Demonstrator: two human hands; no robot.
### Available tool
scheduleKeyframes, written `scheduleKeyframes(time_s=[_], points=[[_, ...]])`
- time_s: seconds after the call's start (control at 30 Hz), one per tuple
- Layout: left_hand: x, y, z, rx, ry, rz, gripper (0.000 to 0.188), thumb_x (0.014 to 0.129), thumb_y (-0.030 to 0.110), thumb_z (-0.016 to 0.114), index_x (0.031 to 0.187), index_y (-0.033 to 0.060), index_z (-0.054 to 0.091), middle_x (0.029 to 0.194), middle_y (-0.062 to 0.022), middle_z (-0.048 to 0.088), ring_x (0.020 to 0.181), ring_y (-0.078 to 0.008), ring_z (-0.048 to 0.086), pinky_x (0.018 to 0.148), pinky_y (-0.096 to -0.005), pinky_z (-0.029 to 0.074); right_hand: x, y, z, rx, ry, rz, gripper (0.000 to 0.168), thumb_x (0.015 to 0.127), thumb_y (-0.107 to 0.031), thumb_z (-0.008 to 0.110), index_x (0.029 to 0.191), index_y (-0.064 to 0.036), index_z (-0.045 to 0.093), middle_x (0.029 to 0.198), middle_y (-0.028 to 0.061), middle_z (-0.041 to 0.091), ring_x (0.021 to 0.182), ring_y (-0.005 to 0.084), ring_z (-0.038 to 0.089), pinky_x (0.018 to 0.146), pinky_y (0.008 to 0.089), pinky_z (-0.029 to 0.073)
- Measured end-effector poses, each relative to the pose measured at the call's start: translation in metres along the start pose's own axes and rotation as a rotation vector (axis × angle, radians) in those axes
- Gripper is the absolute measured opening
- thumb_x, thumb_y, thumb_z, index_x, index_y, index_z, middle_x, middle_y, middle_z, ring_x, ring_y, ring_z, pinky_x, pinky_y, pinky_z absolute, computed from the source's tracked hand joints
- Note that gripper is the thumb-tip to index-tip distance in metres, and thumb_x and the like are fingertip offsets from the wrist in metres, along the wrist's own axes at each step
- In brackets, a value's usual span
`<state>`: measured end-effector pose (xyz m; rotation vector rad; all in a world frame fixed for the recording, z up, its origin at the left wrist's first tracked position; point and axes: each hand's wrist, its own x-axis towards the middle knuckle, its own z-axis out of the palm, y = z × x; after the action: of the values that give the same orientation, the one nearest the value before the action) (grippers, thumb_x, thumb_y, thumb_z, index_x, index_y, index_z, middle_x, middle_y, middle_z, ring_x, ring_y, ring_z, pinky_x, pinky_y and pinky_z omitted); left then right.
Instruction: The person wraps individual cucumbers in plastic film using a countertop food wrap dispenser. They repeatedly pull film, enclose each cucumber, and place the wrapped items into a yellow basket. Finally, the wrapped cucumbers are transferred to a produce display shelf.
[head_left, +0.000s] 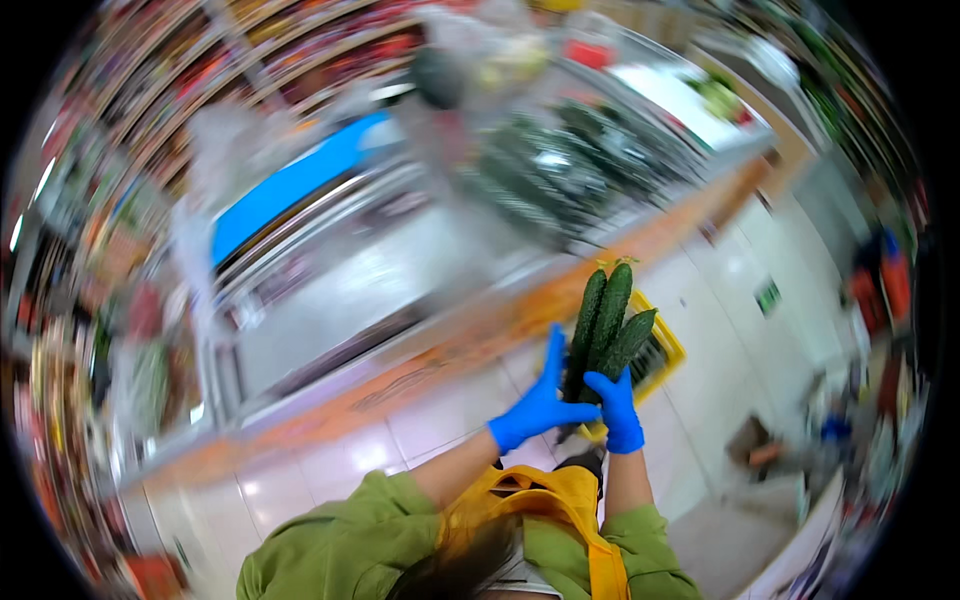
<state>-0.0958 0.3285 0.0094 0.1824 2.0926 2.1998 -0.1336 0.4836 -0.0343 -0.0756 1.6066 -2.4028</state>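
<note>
A bunch of dark green cucumbers (611, 322) is between my hands, with small yellow blossoms at the far tips. My left hand (544, 397), in a blue glove, cups the bunch from the left; its thumb crosses over the near ends and its fingers point up along the side. From the right, my right hand (619, 412), also blue-gloved, grips the bunch with its thumb on top. Beneath the cucumbers a yellow plastic crate (675, 352) is partly hidden; dark contents show through. More cucumbers (540, 176), blurred, lie in rows on the display counter.
The metal display counter (360, 262) has an orange front edge (420, 379) running diagonally before me. A blue panel (300, 184) lies toward its left. Stocked shelves (247, 52) stand behind. At right are a tiled floor (720, 300) and a cardboard box (750, 442).
</note>
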Motion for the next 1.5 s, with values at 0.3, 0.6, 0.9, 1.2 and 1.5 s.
scheduleKeyframes(time_s=[0.3, 0.6, 0.9, 1.2, 1.5], points=[[-0.057, 0.021, -0.13, -0.983, 0.675, 0.212, 0.057, 0.085, 0.015, 0.064, 0.135, 0.0074, 0.038, 0.128, -0.0108, 0.05, 0.114, -0.0229, 0.051, 0.096, -0.0347, 0.042, 0.026, -0.056, 0.266, -1.42, -0.754, -0.525, 0.091, 0.064, -0.022, 0.072, 0.145, -0.021, 0.028, 0.138, 0.0352, 0.026, 0.119, 0.0524, 0.035, 0.102, 0.0495, 0.033], [-0.073, 0.04, -0.219, -1.414, 0.789, 0.491, 0.039, 0.09, 0.025, 0.055, 0.124, 0.0082, 0.049, 0.117, -0.0097, 0.056, 0.106, -0.0235, 0.055, 0.094, -0.0384, 0.044, 0.11, -0.062, 0.36, -1.166, -1.314, -0.108, 0.08, 0.084, -0.036, 0.065, 0.146, -0.012, 0.02, 0.142, 0.023, 0.035, 0.129, 0.0332, 0.038, 0.104, 0.0393, 0.033], [-0.063, 0.039, -0.251, -1.401, 0.994, 0.639, 0.035, 0.091, 0.023, 0.056, 0.122, 0.0073, 0.051, 0.113, -0.0081, 0.058, 0.103, -0.0198, 0.056, 0.09, -0.0354, 0.046, 0.162, -0.015, 0.408, -1.116, -1.584, -0.116, 0.079, 0.081, -0.031, 0.069, 0.143, -0.005, 0.028, 0.135, 0.02, 0.044, 0.124, 0.0264, 0.045, 0.103, 0.0365, 0.036], [-0.075, 0.034, -0.272, -1.352, 1.142, 0.595, 0.029, 0.09, 0.022, 0.059, 0.115, 0.0071, 0.054, 0.104, -0.0067, 0.059, 0.094, -0.0202, 0.058, 0.078, -0.0377, 0.05, 0.167, 0.005, 0.457, -1.208, -1.718, -0.381, 0.075, 0.077, -0.022, 0.068, 0.141, -0.011, 0.032, 0.132, 0.0205, 0.048, 0.119, 0.0342, 0.049, 0.099, 0.0399, 0.04], [-0.088, 0.008, -0.266, -1.403, 1.151, 0.397, 0.047, 0.086, 0.027, 0.065, 0.124, 0.0058, 0.049, 0.117, -0.0081, 0.054, 0.11, -0.0242, 0.052, 0.087, -0.0406, 0.045, 0.173, 0.032, 0.448, -1.463, -1.471, -0.751, 0.061, 0.087, -0.018, 0.056, 0.142, -0.014, 0.03, 0.124, 0.0202, 0.051, 0.104, 0.0376, 0.055, 0.083, 0.043, 0.048]])
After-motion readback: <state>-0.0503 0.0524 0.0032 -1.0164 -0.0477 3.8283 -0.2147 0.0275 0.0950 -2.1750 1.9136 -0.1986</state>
